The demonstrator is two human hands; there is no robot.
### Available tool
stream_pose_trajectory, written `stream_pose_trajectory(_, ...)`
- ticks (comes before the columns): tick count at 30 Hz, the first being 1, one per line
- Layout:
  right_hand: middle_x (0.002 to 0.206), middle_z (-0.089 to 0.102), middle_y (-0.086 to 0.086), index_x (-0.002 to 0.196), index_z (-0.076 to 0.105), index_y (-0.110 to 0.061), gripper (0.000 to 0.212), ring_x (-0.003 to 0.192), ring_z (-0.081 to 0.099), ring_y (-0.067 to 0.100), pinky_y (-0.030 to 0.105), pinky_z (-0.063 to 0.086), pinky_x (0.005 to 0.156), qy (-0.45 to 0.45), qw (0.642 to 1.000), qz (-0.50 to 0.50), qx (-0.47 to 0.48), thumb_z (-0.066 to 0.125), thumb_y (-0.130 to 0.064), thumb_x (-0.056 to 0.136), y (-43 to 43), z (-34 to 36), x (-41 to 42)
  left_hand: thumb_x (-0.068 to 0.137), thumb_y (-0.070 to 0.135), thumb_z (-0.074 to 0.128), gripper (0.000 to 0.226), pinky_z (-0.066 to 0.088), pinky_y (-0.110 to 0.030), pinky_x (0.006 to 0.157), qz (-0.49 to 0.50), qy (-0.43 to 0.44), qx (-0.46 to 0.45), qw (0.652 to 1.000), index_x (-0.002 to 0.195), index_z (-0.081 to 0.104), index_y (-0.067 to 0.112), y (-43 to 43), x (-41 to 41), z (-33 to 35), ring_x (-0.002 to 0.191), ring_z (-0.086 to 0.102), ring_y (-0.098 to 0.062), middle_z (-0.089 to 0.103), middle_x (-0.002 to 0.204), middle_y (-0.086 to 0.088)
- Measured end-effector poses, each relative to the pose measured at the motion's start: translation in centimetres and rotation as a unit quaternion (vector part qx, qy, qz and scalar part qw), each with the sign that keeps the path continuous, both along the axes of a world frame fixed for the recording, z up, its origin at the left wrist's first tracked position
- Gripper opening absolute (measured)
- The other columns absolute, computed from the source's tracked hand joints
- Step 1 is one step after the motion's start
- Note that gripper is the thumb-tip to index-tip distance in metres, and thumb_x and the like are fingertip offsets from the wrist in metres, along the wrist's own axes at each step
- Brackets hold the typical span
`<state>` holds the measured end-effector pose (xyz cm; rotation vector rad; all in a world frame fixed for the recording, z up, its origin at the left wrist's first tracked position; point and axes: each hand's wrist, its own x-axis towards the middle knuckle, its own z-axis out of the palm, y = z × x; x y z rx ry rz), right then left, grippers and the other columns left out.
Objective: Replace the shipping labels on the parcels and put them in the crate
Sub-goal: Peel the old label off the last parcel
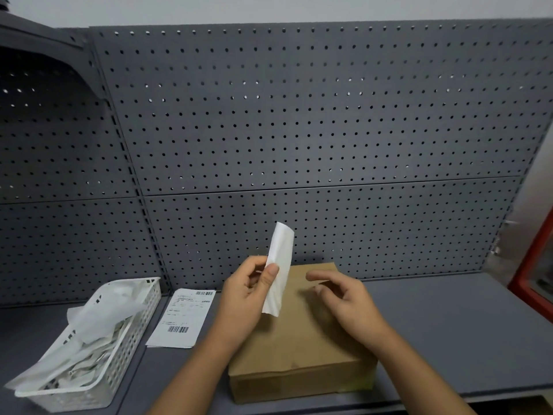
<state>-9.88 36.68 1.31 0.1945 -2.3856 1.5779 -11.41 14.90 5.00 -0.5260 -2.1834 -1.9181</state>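
My left grip (248,290) is clamped on a white paper strip (279,268), thumb pressed to its near face and fingers curled behind. The strip stands nearly upright above the near-left part of the parcel (299,348), curling a little at top and bottom; the side facing me is blank. My right grip (344,298) is apart and holds nothing, fingers loosely bent, hovering over the parcel's far-right part and not touching the strip.

The parcel, a flat brown cardboard box, lies on the table (449,324) straight in front of me, and I see no label on its top. The printed label (182,316) lies flat just left of the parcel, its long axis running away from me toward the pegboard (299,115), barcodes at both ends. Farther left of the parcel stands a white basket (131,333) with crumpled white paper in it.

As I judge it, the label is on my left grip's side and nearer to it, but that grip is occupied; the strip has to go first.
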Motion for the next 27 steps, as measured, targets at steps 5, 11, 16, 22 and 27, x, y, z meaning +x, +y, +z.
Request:
stream_pose_trajectory(5, 0.117, 0.076, 0.001, 0.125, 0.071, -0.015, 0.026, 0.103, 0.074, 0.026, 0.036, 0.059, 0.093, -0.012, 0.984, 0.096, -0.15, 0.059, -0.02, 0.103, -2.6, 3.1, 0.6, 0.096, 0.036, 0.057, 0.022, 0.05, -0.015, 0.074, -0.017, -0.025, 0.031, 0.999, 0.1, 0.07, 0.018, 0.5, 0.3, -0.2, 0.084, 0.067, -0.004, 0.073, 0.092, 0.003)
stream_pose_trajectory(11, 0.108, 0.074, 0.017, 0.116, 0.068, -0.004, 0.025, 0.095, 0.07, 0.028, 0.033, 0.059, 0.082, -0.017, 0.965, 0.094, -0.245, 0.074, -0.005, 0.092, -3.9, 3.5, -0.6, 0.102, 0.021, 0.056, 0.017, 0.055, -0.018, 0.072, -0.02, -0.039, 0.085, 0.995, 0.109, 0.067, 0.011, 0.2, 0.2, -0.2, 0.087, 0.072, -0.008, 0.077, 0.095, 0.003)
stream_pose_trajectory(16, 0.102, 0.073, 0.016, 0.124, 0.069, -0.014, 0.036, 0.093, 0.072, 0.035, 0.042, 0.061, 0.081, -0.025, 0.954, 0.125, -0.271, 0.074, -0.002, 0.09, -4.4, 3.3, -1.2, 0.102, 0.021, 0.059, 0.022, 0.06, -0.03, 0.082, -0.059, -0.084, 0.125, 0.987, 0.119, 0.071, 0.016, -1.4, -0.2, -0.5, 0.099, 0.075, -0.02, 0.077, 0.111, -0.006)
stream_pose_trajectory(22, 0.102, 0.07, 0.011, 0.095, 0.081, -0.008, 0.019, 0.095, 0.066, 0.032, 0.041, 0.057, 0.076, 0.001, 0.959, 0.102, -0.263, 0.068, 0.006, 0.09, -5.1, 2.6, -2.1, 0.101, -0.003, 0.054, 0.03, 0.058, -0.026, 0.059, -0.076, -0.196, 0.164, 0.964, 0.101, 0.081, 0.011, -4.1, -0.8, -0.9, 0.085, 0.069, -0.025, 0.075, 0.115, -0.019)
stream_pose_trajectory(27, 0.104, 0.063, 0.017, 0.093, 0.081, 0.001, 0.03, 0.092, 0.066, 0.017, 0.024, 0.051, 0.071, 0.02, 0.965, 0.156, -0.211, 0.056, 0.017, 0.093, -6.2, 2.9, -2.2, 0.096, 0.012, 0.057, 0.026, 0.06, -0.045, 0.086, -0.1, -0.208, 0.153, 0.961, 0.098, 0.076, -0.006, -6.1, -1.3, -0.7, 0.107, 0.073, -0.036, 0.075, 0.112, -0.023)
